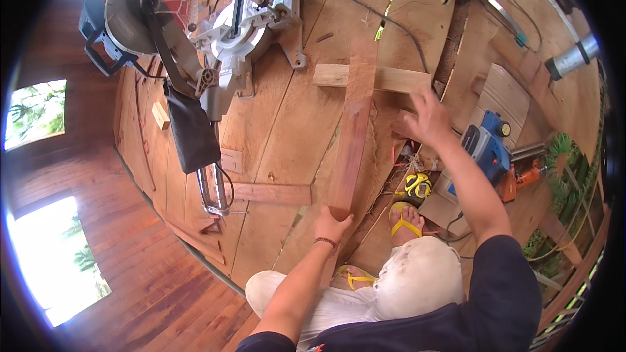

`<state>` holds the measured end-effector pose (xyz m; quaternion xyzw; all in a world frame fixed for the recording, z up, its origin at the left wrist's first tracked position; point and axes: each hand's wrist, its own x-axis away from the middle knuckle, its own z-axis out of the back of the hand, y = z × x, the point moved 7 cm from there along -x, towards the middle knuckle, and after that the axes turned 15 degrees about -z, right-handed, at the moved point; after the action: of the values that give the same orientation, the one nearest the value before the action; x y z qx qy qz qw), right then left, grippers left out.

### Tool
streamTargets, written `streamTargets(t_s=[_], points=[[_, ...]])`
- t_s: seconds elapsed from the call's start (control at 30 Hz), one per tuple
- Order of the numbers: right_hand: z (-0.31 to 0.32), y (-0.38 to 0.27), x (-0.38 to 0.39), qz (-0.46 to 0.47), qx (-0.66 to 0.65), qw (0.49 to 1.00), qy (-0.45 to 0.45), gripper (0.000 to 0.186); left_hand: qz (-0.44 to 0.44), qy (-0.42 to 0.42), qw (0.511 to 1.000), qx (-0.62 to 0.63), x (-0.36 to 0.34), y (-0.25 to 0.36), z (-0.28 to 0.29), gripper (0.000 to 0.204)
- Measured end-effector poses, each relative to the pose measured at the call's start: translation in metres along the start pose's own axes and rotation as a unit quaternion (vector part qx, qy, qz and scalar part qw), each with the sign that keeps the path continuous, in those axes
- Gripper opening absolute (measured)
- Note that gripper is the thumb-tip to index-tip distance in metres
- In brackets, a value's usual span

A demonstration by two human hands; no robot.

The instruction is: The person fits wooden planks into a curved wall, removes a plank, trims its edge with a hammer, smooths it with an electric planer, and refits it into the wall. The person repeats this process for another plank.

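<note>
A long reddish-brown wooden board (354,133) runs away from me over the plank floor. Its far part lies across a shorter, paler wooden block (331,75), which sits crosswise beneath it. My left hand (332,228) is closed round the board's near end. My right hand (429,117) is beside the right end of the pale block, its fingers apart and nothing seen in them. Whether its fingertips touch the block, I cannot tell. A yellow and black tape measure (418,186) lies near my sandalled foot.
A sliding mitre saw (140,13) with a black dust bag (190,127) stands at the far left. Another board (274,193) lies left of mine. On the right are a blue electric planer (490,146), an orange tool (520,182) and a cardboard piece (505,94). A cable (385,16) crosses the far floor.
</note>
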<state>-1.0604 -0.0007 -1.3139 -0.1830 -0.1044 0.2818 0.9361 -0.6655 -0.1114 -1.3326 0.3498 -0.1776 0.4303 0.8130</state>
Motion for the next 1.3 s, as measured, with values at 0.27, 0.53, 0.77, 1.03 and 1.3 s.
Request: streamTargets(t_s=[0.27,0.53,0.77,1.03,1.3], points=[[-0.011,0.006,0.062,-0.014,0.054,0.995,-0.086,0.059,-0.018,-0.056,0.998,-0.039,-0.020,0.012,-0.027,0.078],[0.130,0.067,0.159,-0.250,-0.060,0.925,0.280,0.054,-0.033,-0.085,0.991,-0.097,-0.025,0.032,-0.030,0.081],[0.119,0.144,0.154,-0.394,-0.081,0.868,0.290,0.056,-0.062,-0.008,0.994,-0.086,-0.022,0.046,-0.024,0.084],[0.103,0.143,0.143,-0.422,-0.448,0.770,0.168,0.043,-0.236,0.197,0.947,-0.096,-0.030,0.052,-0.033,0.082],[0.144,0.014,0.096,-0.261,-0.462,0.846,0.046,0.047,-0.235,0.189,0.950,-0.078,-0.033,0.042,-0.046,0.095]])
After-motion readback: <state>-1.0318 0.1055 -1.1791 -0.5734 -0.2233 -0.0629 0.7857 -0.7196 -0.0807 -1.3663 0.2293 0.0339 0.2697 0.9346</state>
